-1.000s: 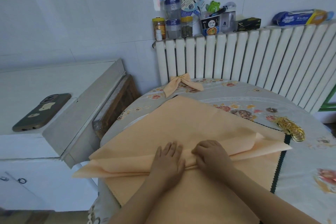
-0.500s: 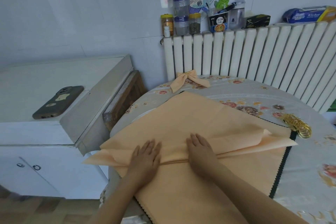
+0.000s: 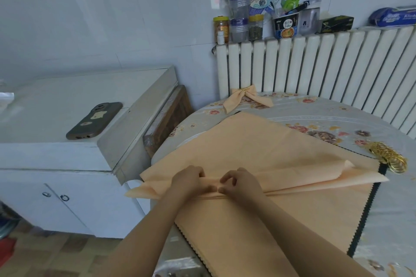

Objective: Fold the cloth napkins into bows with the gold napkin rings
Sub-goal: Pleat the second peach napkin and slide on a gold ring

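Observation:
A peach napkin (image 3: 315,177), folded into a long band, lies across a stack of flat peach napkins (image 3: 258,148) on the round table. My left hand (image 3: 189,181) and my right hand (image 3: 239,182) sit side by side at the band's middle, fingers curled and pinching the gathered cloth between them. The band's ends fan out to the left edge of the table and to the right. A heap of gold napkin rings (image 3: 389,157) lies to the right of the stack. A finished peach bow (image 3: 246,98) with a gold ring rests at the table's far edge.
The table wears a floral cloth (image 3: 337,123) and stands against a white radiator (image 3: 315,65) topped with jars and boxes. A white cabinet (image 3: 67,123) to the left carries a phone (image 3: 94,120). A wooden board (image 3: 166,119) leans between cabinet and table.
Both hands went from lying flat on the folded band to curling their fingers and pinching its middle together. The camera shifted, so the scene sits further right.

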{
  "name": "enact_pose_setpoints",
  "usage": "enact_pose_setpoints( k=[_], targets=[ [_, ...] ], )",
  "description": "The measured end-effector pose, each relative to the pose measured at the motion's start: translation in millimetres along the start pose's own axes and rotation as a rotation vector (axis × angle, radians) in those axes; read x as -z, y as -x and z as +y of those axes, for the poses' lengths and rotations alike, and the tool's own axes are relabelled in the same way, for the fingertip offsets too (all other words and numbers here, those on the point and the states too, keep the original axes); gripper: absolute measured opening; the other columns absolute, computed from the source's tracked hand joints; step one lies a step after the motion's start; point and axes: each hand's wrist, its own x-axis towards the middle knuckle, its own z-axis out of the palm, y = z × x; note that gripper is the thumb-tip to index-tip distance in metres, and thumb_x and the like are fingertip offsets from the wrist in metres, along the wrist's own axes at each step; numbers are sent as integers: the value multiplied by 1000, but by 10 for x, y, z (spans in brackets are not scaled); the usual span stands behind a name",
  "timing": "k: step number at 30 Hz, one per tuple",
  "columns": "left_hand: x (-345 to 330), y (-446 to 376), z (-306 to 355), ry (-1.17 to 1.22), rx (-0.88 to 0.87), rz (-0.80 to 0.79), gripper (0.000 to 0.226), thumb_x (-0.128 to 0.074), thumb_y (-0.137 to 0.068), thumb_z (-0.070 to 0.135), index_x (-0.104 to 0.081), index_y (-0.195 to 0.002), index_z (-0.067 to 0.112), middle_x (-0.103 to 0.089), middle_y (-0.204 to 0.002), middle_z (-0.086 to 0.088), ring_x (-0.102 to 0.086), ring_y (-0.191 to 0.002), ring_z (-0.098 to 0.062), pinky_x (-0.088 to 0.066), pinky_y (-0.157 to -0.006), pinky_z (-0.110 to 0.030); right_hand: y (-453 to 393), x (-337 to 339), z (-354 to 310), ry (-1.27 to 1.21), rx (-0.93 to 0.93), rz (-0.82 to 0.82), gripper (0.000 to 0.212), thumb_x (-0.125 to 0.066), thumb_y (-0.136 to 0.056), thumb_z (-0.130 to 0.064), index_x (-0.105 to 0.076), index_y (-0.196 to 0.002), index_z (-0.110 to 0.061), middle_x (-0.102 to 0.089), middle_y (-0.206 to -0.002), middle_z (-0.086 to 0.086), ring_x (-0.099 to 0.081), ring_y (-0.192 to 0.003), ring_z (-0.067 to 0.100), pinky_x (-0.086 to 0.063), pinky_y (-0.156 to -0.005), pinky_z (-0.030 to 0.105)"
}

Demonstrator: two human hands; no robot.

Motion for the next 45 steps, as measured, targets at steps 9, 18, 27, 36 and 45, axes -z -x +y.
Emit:
enact_pose_setpoints(
  k=[9,18,27,36,45],
  targets=[
    [-12,202,187,-66,-30,135,33,-63,-80,41,-61,-106,21,-63,-109,0,-57,-104,-21,-38,-72,-27,-10,24,-13,32,23,-64,34,-73,-77,-33,-67,-109,-24,-42,-92,-3,-47,-83,10,-39,-81,21],
    [51,549,407,466,-180,-281,26,-45,-73,42,-47,-56,22,-40,-62,-3,-35,-58,-13,-29,-59,-34,82,133,171,-23,86,-84,20,-56,-90,-15,-70,-97,-2,-50,-109,6,-54,-104,17,-34,-90,16],
    [65,553,220,171,-316,-365,24,-65,-82,12,-69,-105,19,-27,-151,5,-34,-133,-13,-31,-103,-22,293,45,251,-19,194,-64,20,-70,-80,-22,-68,-80,-2,-42,-105,0,-52,-96,11,-35,-80,12],
    [-324,468,155,149,-383,-6,94,-35,-66,73,-24,-147,26,-18,-154,9,-13,-142,-7,-13,-113,-29,244,156,168,77,149,-60,8,-59,-85,-23,-56,-83,-16,-42,-97,0,-47,-82,12,-36,-78,18],
    [-558,449,393,58,-435,130,82,5,-77,57,-15,-149,25,-2,-154,15,0,-144,-2,-4,-113,-20,113,299,210,51,70,-101,25,-62,-79,-17,-41,-66,-23,-39,-82,-5,-45,-80,15,-32,-69,21]
  ],
)
